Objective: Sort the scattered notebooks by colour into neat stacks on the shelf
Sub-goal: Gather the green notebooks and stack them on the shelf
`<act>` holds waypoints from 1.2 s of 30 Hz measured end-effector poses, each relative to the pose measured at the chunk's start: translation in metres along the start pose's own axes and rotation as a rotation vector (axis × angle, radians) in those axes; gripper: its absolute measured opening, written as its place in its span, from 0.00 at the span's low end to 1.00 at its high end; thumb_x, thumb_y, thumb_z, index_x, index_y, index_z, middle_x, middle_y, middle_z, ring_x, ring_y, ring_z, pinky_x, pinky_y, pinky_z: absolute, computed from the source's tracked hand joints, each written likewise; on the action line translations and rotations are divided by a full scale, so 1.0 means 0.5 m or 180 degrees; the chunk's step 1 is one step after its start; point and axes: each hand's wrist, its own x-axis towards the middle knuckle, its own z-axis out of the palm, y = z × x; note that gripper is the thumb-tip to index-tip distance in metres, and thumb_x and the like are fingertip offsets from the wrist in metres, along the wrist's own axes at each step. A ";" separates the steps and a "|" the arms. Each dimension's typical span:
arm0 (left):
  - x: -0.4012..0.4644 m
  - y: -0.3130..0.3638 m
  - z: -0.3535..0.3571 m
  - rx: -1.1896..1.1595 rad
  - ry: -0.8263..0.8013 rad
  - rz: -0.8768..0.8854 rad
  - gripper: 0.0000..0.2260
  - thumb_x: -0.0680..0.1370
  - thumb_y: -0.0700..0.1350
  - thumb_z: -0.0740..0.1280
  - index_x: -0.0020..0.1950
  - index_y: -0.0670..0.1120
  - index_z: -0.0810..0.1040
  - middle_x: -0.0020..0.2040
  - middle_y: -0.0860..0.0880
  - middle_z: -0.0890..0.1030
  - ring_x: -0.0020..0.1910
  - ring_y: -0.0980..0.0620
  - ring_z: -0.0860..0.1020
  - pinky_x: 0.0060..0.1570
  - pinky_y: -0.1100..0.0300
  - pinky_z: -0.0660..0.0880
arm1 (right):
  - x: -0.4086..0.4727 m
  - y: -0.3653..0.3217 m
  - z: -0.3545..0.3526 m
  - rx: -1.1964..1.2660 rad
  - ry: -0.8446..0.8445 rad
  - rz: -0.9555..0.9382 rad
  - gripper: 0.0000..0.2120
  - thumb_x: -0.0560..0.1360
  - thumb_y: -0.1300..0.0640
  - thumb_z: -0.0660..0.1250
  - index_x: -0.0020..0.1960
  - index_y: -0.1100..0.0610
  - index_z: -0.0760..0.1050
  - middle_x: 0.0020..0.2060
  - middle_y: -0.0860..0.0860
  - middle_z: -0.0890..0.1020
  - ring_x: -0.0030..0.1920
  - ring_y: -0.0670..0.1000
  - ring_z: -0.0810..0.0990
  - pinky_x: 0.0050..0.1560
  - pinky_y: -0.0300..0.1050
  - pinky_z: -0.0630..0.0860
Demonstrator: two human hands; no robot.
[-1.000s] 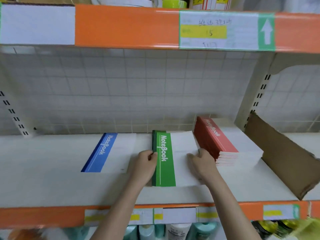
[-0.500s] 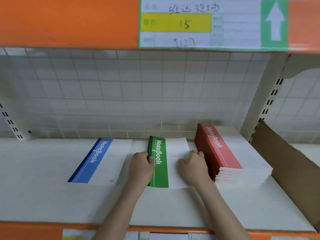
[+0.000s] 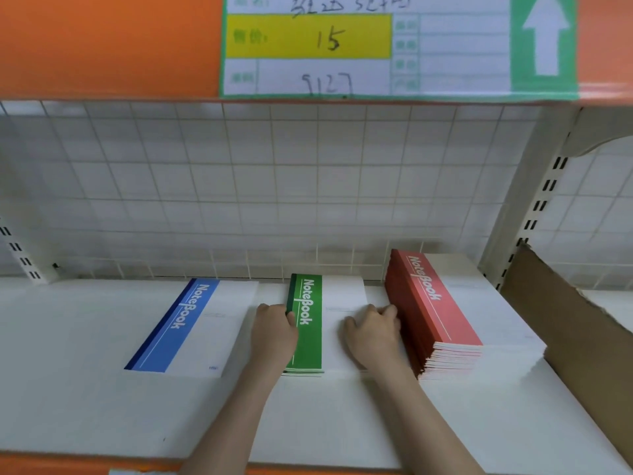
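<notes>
On the white shelf point(image 3: 102, 399) three groups of notebooks lie side by side with their coloured spine bands pointing toward the far wire-grid back panel point(image 3: 239, 186). The green notebook stack point(image 3: 310, 323) sits in the middle, a thin pile only a few books high. The left hand point(image 3: 274, 334) grips its left spine edge about halfway along, fingers curled down beside the edge and the thumb lying on top of the green band. The right hand point(image 3: 373, 332) rests on the white part of the top cover at the stack's right side, fingers bent, with the fingertips reaching the narrow gap next to the red pile; whether they hook over the edge cannot be told. To the left, just beside the left hand, lies the blue notebook point(image 3: 191, 329), flat and turned slightly askew, its near end swung leftward. To the right stands the red notebook stack point(image 3: 442, 303), much the tallest, many books deep, close against the right hand. Right of it a sheet of brown cardboard point(image 3: 575, 344) leans at the shelf's right end, near the slotted upright point(image 3: 534, 207). Overhead, the orange front rail point(image 3: 102, 46) of the next shelf carries a price label point(image 3: 370, 46) with a yellow field reading 15 and a white arrow on green.
</notes>
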 end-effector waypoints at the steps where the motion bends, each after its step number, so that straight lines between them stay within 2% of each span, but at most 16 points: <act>1: 0.000 -0.001 0.000 -0.0026 0.0004 0.0005 0.13 0.81 0.41 0.57 0.45 0.35 0.77 0.42 0.42 0.72 0.41 0.41 0.75 0.40 0.55 0.68 | 0.003 0.001 0.001 0.0010 -0.0015 0.0008 0.21 0.80 0.51 0.56 0.66 0.65 0.67 0.65 0.61 0.63 0.66 0.61 0.64 0.64 0.47 0.64; 3: -0.002 -0.006 0.002 -0.0174 0.0018 0.0029 0.13 0.81 0.41 0.57 0.44 0.35 0.77 0.40 0.42 0.72 0.38 0.40 0.72 0.42 0.53 0.71 | 0.007 0.003 0.004 0.0045 -0.0029 0.0003 0.21 0.80 0.51 0.56 0.66 0.65 0.66 0.65 0.61 0.63 0.66 0.61 0.64 0.64 0.47 0.63; 5: -0.006 -0.012 0.003 -0.0368 0.0017 0.0030 0.14 0.81 0.41 0.57 0.43 0.35 0.77 0.39 0.42 0.71 0.35 0.45 0.68 0.42 0.51 0.72 | 0.009 0.007 0.004 0.0135 -0.0053 -0.0015 0.24 0.79 0.49 0.57 0.68 0.65 0.64 0.66 0.61 0.62 0.67 0.62 0.63 0.65 0.48 0.62; 7: -0.010 -0.016 0.000 -0.0534 -0.0046 0.0058 0.16 0.82 0.42 0.55 0.41 0.35 0.75 0.37 0.41 0.72 0.37 0.46 0.68 0.41 0.51 0.71 | 0.006 0.012 0.000 0.0300 -0.0152 -0.0017 0.32 0.78 0.44 0.59 0.73 0.64 0.58 0.68 0.61 0.60 0.69 0.62 0.60 0.68 0.49 0.60; 10: -0.013 -0.019 -0.011 -0.0735 -0.0243 0.0105 0.19 0.83 0.47 0.55 0.41 0.37 0.74 0.40 0.40 0.77 0.42 0.43 0.75 0.37 0.56 0.69 | -0.010 0.020 -0.012 0.0450 -0.0459 -0.0169 0.48 0.72 0.34 0.63 0.77 0.60 0.46 0.73 0.59 0.57 0.73 0.60 0.54 0.71 0.48 0.56; 12: -0.013 -0.024 -0.020 -0.0801 -0.0498 0.0186 0.16 0.81 0.53 0.60 0.42 0.42 0.73 0.41 0.45 0.77 0.41 0.48 0.76 0.36 0.63 0.71 | -0.024 0.026 -0.021 0.0368 -0.0768 -0.0353 0.56 0.66 0.32 0.68 0.77 0.56 0.39 0.74 0.55 0.55 0.75 0.57 0.50 0.72 0.48 0.54; 14: -0.018 -0.030 -0.037 -0.1043 -0.0889 0.0171 0.13 0.76 0.55 0.67 0.46 0.47 0.69 0.43 0.53 0.74 0.43 0.55 0.77 0.41 0.64 0.74 | -0.038 0.034 -0.031 0.0224 -0.1102 -0.0541 0.62 0.62 0.33 0.73 0.76 0.51 0.31 0.75 0.52 0.52 0.75 0.56 0.47 0.72 0.48 0.54; 16: -0.025 -0.040 -0.056 -0.1032 -0.1339 0.0192 0.21 0.70 0.55 0.74 0.51 0.52 0.64 0.46 0.57 0.73 0.47 0.59 0.76 0.47 0.63 0.76 | -0.048 0.040 -0.039 0.0094 -0.1358 -0.0668 0.66 0.60 0.37 0.76 0.73 0.45 0.26 0.76 0.53 0.47 0.76 0.56 0.43 0.72 0.51 0.52; 17: -0.026 -0.046 -0.061 -0.0718 -0.1537 0.0290 0.25 0.66 0.56 0.77 0.54 0.53 0.65 0.50 0.56 0.73 0.52 0.57 0.75 0.52 0.59 0.76 | -0.051 0.041 -0.041 0.0038 -0.1417 -0.0694 0.67 0.60 0.40 0.78 0.72 0.43 0.24 0.76 0.54 0.46 0.76 0.56 0.42 0.72 0.52 0.52; 19: -0.034 -0.051 -0.068 0.0021 -0.1828 0.0495 0.34 0.62 0.58 0.78 0.62 0.54 0.66 0.56 0.54 0.69 0.59 0.54 0.70 0.56 0.57 0.72 | -0.053 0.039 -0.040 -0.0084 -0.1338 -0.0746 0.67 0.60 0.45 0.79 0.72 0.42 0.24 0.75 0.55 0.51 0.75 0.57 0.45 0.72 0.52 0.54; 21: -0.041 -0.048 -0.064 0.0223 -0.1835 0.0472 0.38 0.62 0.55 0.79 0.67 0.51 0.65 0.56 0.52 0.66 0.57 0.55 0.68 0.47 0.64 0.69 | -0.051 0.037 -0.038 -0.0078 -0.1120 -0.0798 0.67 0.60 0.46 0.79 0.73 0.44 0.26 0.72 0.53 0.58 0.73 0.57 0.52 0.70 0.48 0.57; 23: -0.045 -0.046 -0.061 0.0106 -0.1657 0.0500 0.36 0.63 0.52 0.79 0.66 0.50 0.66 0.55 0.52 0.66 0.53 0.55 0.69 0.40 0.68 0.65 | -0.048 0.039 -0.038 0.0063 -0.1019 -0.0833 0.66 0.61 0.46 0.79 0.74 0.46 0.28 0.71 0.53 0.61 0.72 0.56 0.54 0.69 0.46 0.58; 27: -0.047 -0.046 -0.064 0.0000 -0.1469 0.0602 0.32 0.65 0.52 0.78 0.65 0.52 0.69 0.54 0.53 0.69 0.53 0.55 0.70 0.46 0.62 0.68 | -0.047 0.047 -0.036 0.0222 -0.0915 -0.0909 0.67 0.59 0.46 0.80 0.75 0.46 0.29 0.70 0.52 0.64 0.72 0.56 0.56 0.68 0.46 0.59; 36: -0.053 -0.045 -0.065 -0.0036 -0.1405 0.0540 0.32 0.65 0.51 0.79 0.65 0.48 0.71 0.55 0.50 0.69 0.53 0.53 0.72 0.51 0.62 0.70 | -0.046 0.045 -0.033 0.0272 -0.0941 -0.0861 0.65 0.59 0.47 0.80 0.75 0.43 0.32 0.72 0.51 0.61 0.73 0.56 0.53 0.69 0.48 0.57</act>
